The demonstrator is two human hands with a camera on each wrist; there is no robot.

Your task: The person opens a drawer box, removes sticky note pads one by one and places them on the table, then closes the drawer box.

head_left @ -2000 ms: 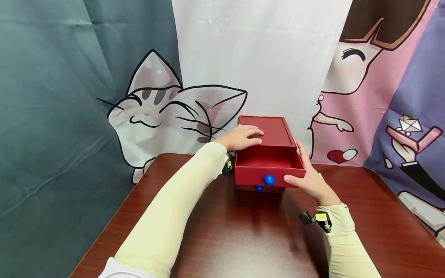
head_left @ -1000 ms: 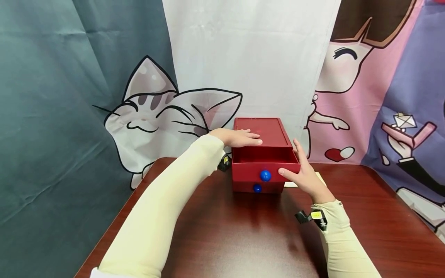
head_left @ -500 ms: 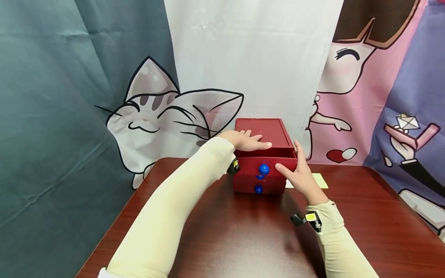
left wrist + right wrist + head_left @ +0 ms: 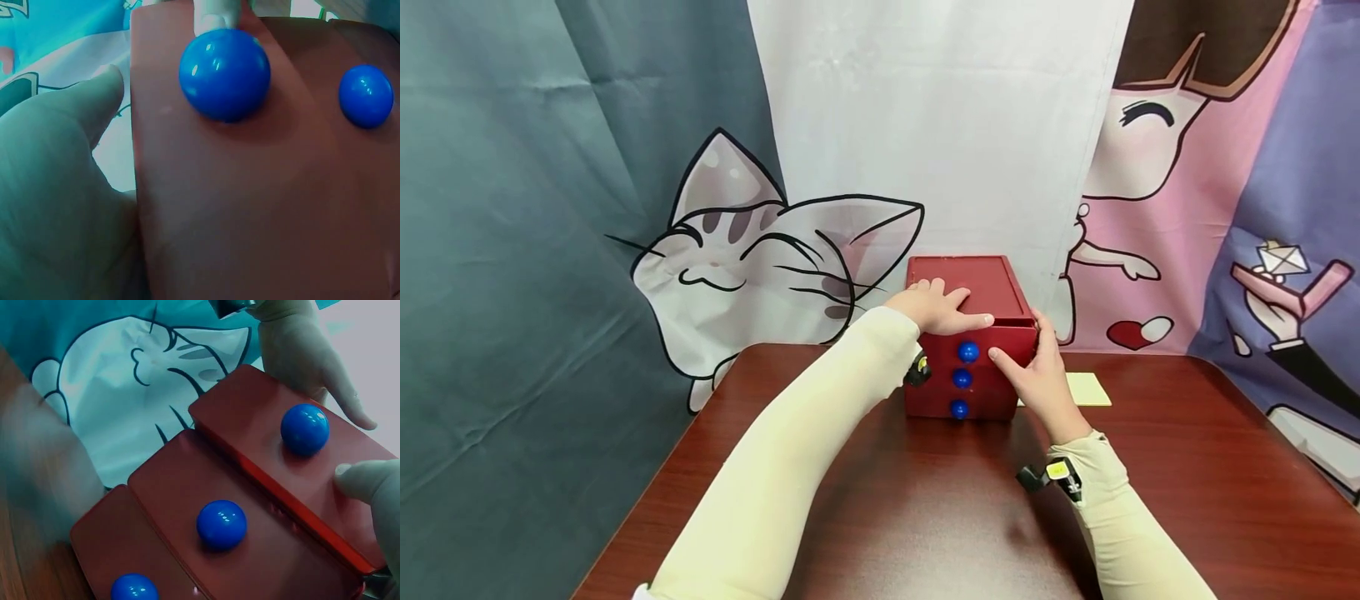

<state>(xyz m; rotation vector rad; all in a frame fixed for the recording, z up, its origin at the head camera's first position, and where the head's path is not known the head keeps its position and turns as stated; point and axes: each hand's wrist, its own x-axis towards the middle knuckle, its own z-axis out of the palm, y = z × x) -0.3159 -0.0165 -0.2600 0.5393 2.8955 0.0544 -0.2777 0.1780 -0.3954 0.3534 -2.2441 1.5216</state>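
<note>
A red drawer box (image 4: 988, 283) stands on the table with three drawers, each with a round blue knob. Its top drawer (image 4: 262, 406) sticks out slightly past the two drawers below. My left hand (image 4: 938, 310) rests across the box top, fingers spread, its thumb stretched along the front edge. On the right, my right hand (image 4: 1045, 379) presses the top drawer: the thumb (image 4: 362, 478) lies on its front beside the top knob (image 4: 305, 430), and the other fingers extend along the box's right side, partly hidden. The left wrist view shows the top knob (image 4: 225, 75) up close.
Pale yellow paper (image 4: 1088, 389) lies on the brown table (image 4: 880, 517) right of the box, partly behind my right hand. A printed cloth (image 4: 850, 108) with a cartoon cat hangs right behind the table. Each wrist wears a small black camera.
The top drawer has slid back from well out to almost flush, with my right hand moving along on it. My left hand has shifted right and toward the front edge of the box top.
</note>
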